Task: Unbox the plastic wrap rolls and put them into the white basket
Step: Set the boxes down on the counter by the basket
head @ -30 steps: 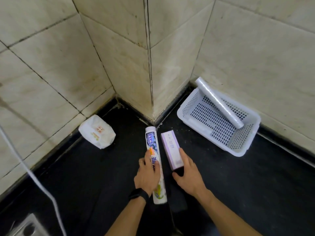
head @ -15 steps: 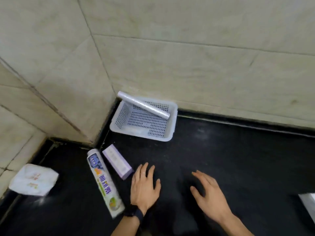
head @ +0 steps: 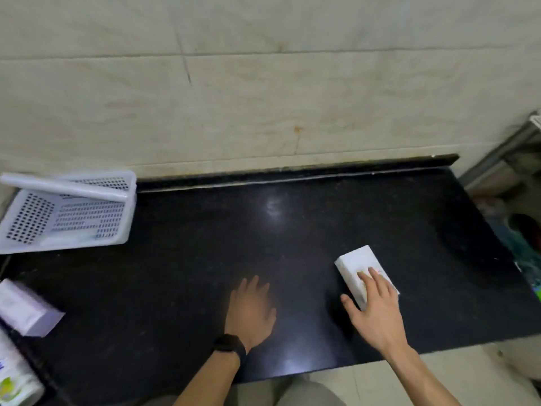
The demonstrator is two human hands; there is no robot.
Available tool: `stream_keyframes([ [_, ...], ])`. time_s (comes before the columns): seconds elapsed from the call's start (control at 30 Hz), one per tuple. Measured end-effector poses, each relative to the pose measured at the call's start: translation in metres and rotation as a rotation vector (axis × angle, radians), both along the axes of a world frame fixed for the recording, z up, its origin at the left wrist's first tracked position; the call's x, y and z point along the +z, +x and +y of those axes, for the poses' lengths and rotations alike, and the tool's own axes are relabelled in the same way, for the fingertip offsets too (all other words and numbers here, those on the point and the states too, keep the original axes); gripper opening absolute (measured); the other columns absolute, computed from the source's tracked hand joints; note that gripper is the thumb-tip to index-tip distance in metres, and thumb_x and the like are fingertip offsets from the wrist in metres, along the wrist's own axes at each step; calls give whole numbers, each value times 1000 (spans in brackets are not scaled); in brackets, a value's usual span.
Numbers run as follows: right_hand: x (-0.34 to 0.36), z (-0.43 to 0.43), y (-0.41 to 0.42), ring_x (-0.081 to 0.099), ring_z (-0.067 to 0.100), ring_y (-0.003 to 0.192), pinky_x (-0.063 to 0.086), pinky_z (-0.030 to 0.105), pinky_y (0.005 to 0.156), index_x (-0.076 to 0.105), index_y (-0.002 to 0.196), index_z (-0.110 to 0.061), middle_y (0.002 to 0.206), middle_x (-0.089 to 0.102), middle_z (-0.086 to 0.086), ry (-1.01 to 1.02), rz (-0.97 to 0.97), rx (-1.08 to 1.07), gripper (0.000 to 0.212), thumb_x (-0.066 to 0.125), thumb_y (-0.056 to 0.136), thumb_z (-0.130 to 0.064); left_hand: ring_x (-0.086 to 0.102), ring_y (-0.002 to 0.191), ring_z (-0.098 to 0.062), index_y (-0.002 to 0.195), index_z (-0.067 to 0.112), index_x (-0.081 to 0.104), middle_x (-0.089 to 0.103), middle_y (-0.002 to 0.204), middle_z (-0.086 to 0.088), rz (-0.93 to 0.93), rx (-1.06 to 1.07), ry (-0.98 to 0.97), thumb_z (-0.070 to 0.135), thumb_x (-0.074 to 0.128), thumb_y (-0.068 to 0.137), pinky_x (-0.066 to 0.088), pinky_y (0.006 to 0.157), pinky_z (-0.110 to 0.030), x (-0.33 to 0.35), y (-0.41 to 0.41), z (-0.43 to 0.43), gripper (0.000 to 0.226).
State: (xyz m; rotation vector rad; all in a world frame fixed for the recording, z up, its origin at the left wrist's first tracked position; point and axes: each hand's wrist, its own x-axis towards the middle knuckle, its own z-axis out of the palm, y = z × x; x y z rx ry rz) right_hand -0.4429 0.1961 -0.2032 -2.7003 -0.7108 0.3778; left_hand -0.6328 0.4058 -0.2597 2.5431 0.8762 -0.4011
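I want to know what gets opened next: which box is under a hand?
The white box at the right, under the right hand. The purple box at the left edge lies untouched.

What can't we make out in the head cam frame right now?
- White box: print unreadable; right hand covers its near end.
- Printed roll: cut off by the left and bottom edges.
- Purple box: motion-blurred, cut by the left edge.
- Left hand: blurred.

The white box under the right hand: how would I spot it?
Look at the black countertop, toward its right end. The white box lies flat there, the right hand resting on it. Unlike the purple box far left, it is plain white.
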Motion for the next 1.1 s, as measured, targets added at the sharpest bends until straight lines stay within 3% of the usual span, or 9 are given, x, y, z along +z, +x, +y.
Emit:
stream_keyframes([
  [0.1,-6,-20,34,20,37,148,19,43,121,43,147,-12,162,29,15,-65,0,-24,79,69,84,-53,-3,153,-29,157,36,10,-2,167,2,79,-26,-31,58,33,94,6,121,-53,-7,20,-21,71],
  [0.23,-22,-28,56,13,42,148,20,49,120,21,156,-29,166,9,18,-157,156,-83,98,63,78,-70,-14,152,-27,156,43,-3,-17,165,7,170,-29,-75,60,35,94,5,117,-64,-18,24,-33,75],
  [0.33,-38,-33,48,27,45,138,36,54,109,-1,154,-46,164,3,7,-59,275,-104,101,68,81,-59,-20,151,-23,153,47,-10,-25,162,12,182,-30,-63,60,35,95,5,115,-68,-21,19,-37,75],
  [0.43,-46,-37,40,34,44,125,44,55,99,-7,153,-47,157,7,2,16,253,-103,97,65,88,-47,-19,151,-21,154,47,-7,-25,162,13,183,-38,-75,58,36,96,5,116,-65,-18,18,-36,73],
  [0.57,-40,-27,42,50,46,116,48,52,95,0,152,-47,152,20,12,91,334,-125,93,66,86,-49,0,153,-19,156,43,13,-4,167,8,85,30,-102,52,38,98,11,121,-50,-7,11,-28,63],
  [0.73,-23,27,8,56,24,101,47,38,77,0,149,-56,149,25,0,157,384,127,94,67,83,-54,10,152,-16,154,44,24,16,165,7,-31,215,-52,51,39,99,13,123,-41,15,-42,-4,57],
  [1.1,10,231,-204,58,23,114,48,32,79,-5,147,-62,152,22,-13,155,433,832,94,62,81,-65,22,150,-20,152,36,33,31,161,2,-121,878,123,44,47,99,19,122,-34,58,-293,71,55],
])
